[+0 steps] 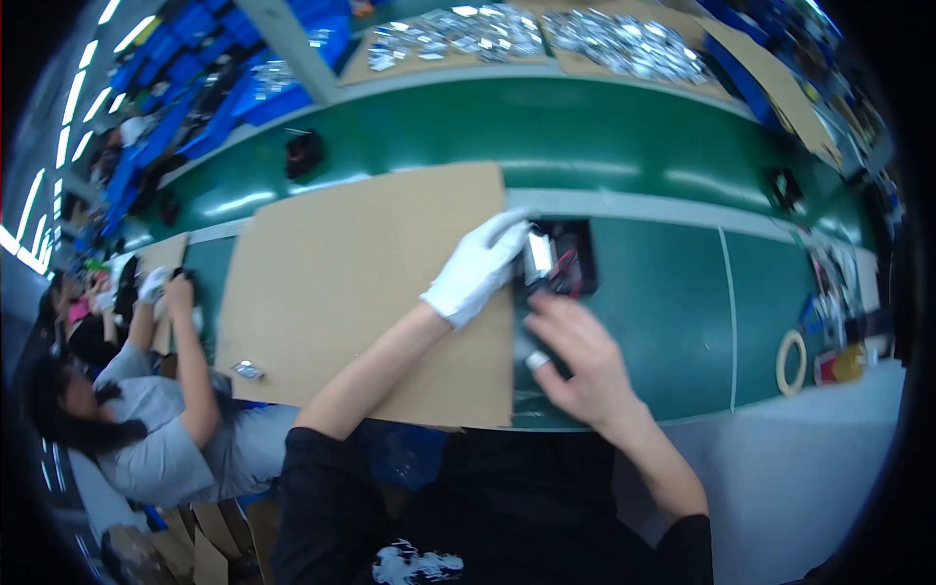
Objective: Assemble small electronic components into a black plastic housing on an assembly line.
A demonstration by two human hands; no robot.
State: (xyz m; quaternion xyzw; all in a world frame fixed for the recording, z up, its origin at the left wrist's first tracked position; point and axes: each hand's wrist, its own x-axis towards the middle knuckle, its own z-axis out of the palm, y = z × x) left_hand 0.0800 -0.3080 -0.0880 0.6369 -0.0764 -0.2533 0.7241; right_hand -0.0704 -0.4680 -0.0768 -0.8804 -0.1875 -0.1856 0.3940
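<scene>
A black open housing (584,255) stands on the green bench at the right edge of a cardboard sheet (366,283). Inside it I make out a silvery block (539,252) and thin red and dark wires (565,265). My left hand (478,268), in a white glove, grips the housing's left side, its fingers closed over that edge. My right hand (581,361) is bare, with a white wrap on the thumb. It reaches the housing's near edge with fingers stretched out and thumb apart, slightly blurred. Whether its fingertips touch the housing I cannot tell.
Small silvery parts (624,44) cover cardboard at the back. Dark units (304,154) sit along the green conveyor (439,122). One silvery piece (248,370) lies on the sheet's near left corner. A tape roll (791,362) is at right. A co-worker (161,419) sits at left.
</scene>
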